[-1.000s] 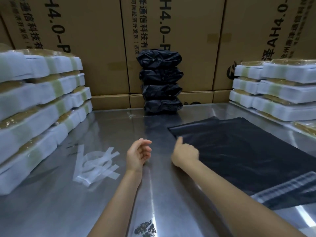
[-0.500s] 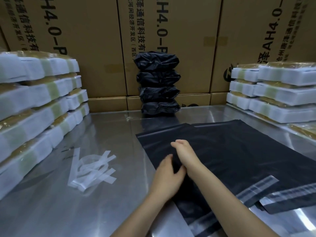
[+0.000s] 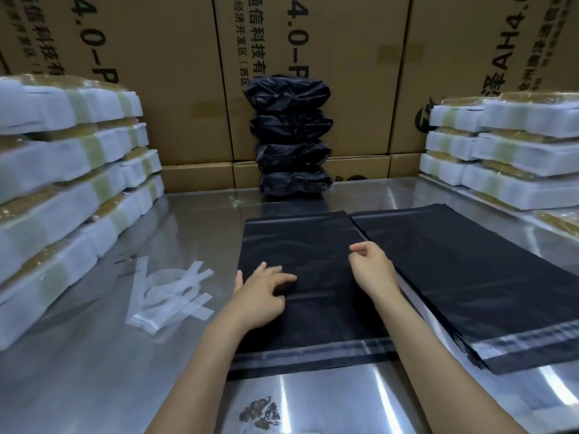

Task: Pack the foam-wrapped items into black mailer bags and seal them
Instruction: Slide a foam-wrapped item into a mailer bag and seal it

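Since half a second ago we see one black mailer bag (image 3: 316,311) slid left off the bag stack (image 3: 470,277) and lying flat by itself on the steel table (image 3: 313,402), and the hands have parted. The foam-wrapped items on the left (image 3: 62,183) and right (image 3: 517,151) run out of frame. Whether the right hand (image 3: 372,267) pinches anything is hard to make out; its fingers seem loosely curled above the bag. The left hand (image 3: 261,294) rests spread on the bag's left edge. Four packed bags (image 3: 291,139) stand stacked against the cartons (image 3: 175,57); peeled strips (image 3: 169,296) litter the table on the left.
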The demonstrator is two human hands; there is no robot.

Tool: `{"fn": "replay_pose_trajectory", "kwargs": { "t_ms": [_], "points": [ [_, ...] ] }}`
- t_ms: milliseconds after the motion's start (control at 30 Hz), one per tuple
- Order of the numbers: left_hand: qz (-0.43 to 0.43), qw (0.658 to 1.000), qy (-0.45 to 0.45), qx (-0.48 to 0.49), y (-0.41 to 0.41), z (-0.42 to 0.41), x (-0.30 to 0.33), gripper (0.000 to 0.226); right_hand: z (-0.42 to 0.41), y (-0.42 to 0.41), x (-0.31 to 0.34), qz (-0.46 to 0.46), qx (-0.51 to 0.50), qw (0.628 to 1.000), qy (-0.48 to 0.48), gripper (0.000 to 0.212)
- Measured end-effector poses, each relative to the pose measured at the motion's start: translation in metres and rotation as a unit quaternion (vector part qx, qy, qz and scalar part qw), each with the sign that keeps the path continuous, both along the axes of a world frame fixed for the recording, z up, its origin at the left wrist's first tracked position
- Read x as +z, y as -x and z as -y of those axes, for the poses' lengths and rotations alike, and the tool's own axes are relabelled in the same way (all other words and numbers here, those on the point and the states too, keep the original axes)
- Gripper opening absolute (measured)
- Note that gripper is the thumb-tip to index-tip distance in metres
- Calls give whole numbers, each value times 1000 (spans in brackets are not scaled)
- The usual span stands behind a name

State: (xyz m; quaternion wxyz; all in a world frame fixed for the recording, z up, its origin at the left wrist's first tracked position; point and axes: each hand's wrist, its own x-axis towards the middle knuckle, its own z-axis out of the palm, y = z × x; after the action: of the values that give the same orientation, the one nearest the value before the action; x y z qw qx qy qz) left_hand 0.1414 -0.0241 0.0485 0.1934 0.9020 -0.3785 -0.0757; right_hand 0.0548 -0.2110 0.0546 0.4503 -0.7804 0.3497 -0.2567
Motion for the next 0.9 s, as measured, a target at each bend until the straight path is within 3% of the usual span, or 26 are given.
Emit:
{"fn": "replay_pose_trajectory", "kwargs": {
  "t_ms": [67, 133, 200, 333, 500, 600, 700, 800, 900],
  "points": [
    [52, 998, 13, -44, 12, 3, -2, 50, 8, 5, 1, -42, -23, 999, 13, 30],
    [24, 995, 28, -97, 26, 13, -6, 50, 15, 8, 1, -69, -37, 997, 23, 31],
    [28, 992, -23, -117, 34, 20, -14, 56, 16, 9, -2, -94, -35, 995, 26, 33],
    [48, 993, -54, -95, 20, 14, -15, 58, 18, 9, -6, -109, -25, 994, 21, 41],
    [49, 996, -46, -63, 4, 3, -17, 58, 32, 11, -15, -102, -64, 991, 53, 32],
    [61, 996, -35, -54, 5, 5, -21, 59, 40, 7, -21, -153, -70, 975, 142, 28],
    [63, 997, -17, -48, 7, 7, -23, 59, 50, 0, -19, -200, -33, 964, 173, 41],
    [54, 998, 4, -42, 8, 5, -24, 60, 47, 6, -16, -148, -15, 977, 151, 41],
    [63, 997, 1, -40, 9, 4, -25, 61, 23, 29, -20, 10, 15, 991, 129, 34]
  ]
}}
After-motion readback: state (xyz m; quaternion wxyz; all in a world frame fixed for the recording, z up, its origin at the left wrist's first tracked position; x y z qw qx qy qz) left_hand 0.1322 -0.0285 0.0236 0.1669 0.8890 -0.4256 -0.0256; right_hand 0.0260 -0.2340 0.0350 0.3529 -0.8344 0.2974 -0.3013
